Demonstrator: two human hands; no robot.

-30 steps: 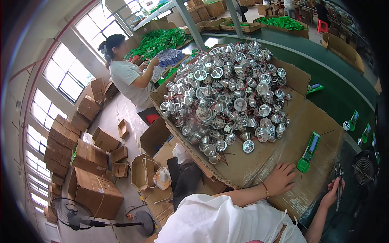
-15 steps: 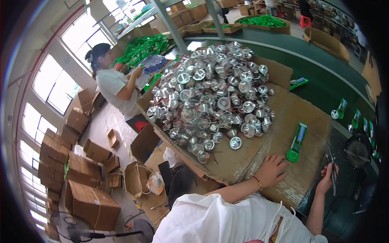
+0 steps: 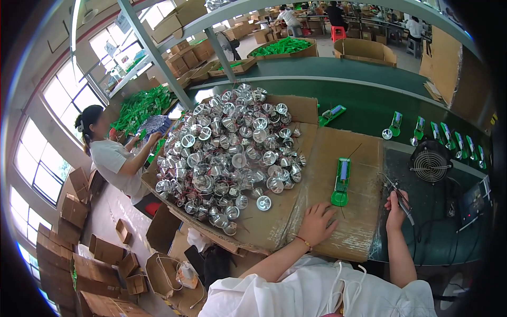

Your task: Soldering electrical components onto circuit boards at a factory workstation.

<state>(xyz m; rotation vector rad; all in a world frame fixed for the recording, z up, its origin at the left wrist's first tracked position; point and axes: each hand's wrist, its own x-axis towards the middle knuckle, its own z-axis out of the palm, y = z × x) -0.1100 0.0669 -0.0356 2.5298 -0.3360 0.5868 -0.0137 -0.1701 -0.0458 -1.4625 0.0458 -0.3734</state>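
My left hand (image 3: 316,226) lies palm down on a cardboard sheet (image 3: 359,238), fingers stretched out and nothing held. Just beyond its fingertips, apart from them, is a green plastic housing (image 3: 340,198) with a pale blue cylinder in it and thin wires sticking out. In my right hand (image 3: 396,208), above the dark bench at the sheet's right edge, is a slim corded tool that looks like a soldering iron (image 3: 404,203), its thin tip pointing away from me. A large heap of shiny reflector cups (image 3: 227,153) with reddish wires fills a cardboard tray left of the housing.
A small black fan (image 3: 430,165) stands on the bench at right, near a box with a red light (image 3: 472,206). Several green housings lie along the green belt (image 3: 364,98) behind. To the left, a co-worker (image 3: 113,158) handles parts beside green pieces (image 3: 142,113).
The view has swung to the right, so the heap and housing appear further left. My left hand stays flat beside the housing; my right hand keeps its hold on the soldering iron.
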